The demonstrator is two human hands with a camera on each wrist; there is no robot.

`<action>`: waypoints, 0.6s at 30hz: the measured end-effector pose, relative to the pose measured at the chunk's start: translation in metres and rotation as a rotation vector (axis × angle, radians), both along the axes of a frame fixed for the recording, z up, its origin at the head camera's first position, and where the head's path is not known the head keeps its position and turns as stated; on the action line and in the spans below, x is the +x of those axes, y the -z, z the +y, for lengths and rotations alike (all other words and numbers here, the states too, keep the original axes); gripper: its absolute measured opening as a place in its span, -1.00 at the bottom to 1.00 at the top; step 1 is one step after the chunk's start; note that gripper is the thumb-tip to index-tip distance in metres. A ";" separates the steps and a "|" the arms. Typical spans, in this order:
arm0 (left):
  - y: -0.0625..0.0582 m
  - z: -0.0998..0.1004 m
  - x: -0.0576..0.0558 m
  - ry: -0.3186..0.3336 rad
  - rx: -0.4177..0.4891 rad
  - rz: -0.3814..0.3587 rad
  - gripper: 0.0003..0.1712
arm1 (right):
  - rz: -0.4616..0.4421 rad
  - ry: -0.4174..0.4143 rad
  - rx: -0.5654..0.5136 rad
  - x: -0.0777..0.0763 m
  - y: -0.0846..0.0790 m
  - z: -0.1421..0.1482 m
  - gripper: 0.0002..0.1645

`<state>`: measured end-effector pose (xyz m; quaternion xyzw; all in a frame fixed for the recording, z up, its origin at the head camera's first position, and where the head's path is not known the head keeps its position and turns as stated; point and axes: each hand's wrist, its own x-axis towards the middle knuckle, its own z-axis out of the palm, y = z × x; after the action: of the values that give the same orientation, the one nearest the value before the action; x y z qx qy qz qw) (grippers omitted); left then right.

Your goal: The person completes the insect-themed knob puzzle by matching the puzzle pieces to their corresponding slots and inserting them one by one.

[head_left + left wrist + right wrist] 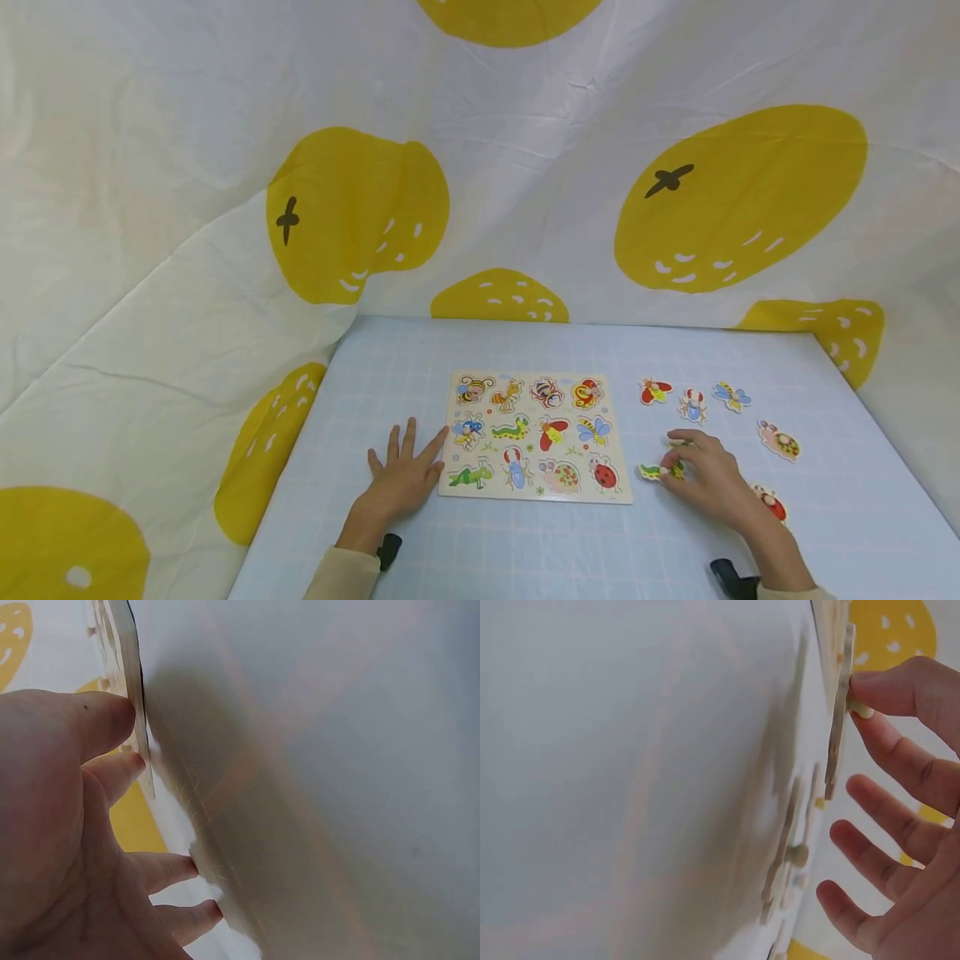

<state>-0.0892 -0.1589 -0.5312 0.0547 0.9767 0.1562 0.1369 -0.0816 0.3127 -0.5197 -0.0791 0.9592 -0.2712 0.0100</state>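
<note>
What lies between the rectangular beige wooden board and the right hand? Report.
Head view: bare blue tabletop, then the flat green wooden piece the hand pinches.

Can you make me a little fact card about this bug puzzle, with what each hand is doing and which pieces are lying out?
Board: bug puzzle board, flat on the table
Left grip: fingers spread, touching the board's left edge
Right grip: pinching the knob of a green puzzle piece, probably the caterpillar
Loose pieces beyond the board's right side: red-winged bug, stag beetle, blue-winged bug, snail, ladybug
Hard to tell: what else lies under the right grip
</note>
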 end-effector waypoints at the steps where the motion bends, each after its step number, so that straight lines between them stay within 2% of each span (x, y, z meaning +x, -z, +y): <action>1: 0.000 0.000 0.000 0.000 0.002 0.000 -0.34 | 0.003 -0.003 -0.005 -0.001 0.000 -0.002 -0.78; 18: -0.005 0.002 0.000 -0.002 0.001 -0.006 -0.35 | 0.065 -0.075 -0.039 -0.027 -0.002 -0.033 -0.73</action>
<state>-0.0889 -0.1566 -0.5262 0.0531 0.9763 0.1568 0.1395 -0.1088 0.2793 -0.5180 -0.1240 0.9500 -0.2864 -0.0126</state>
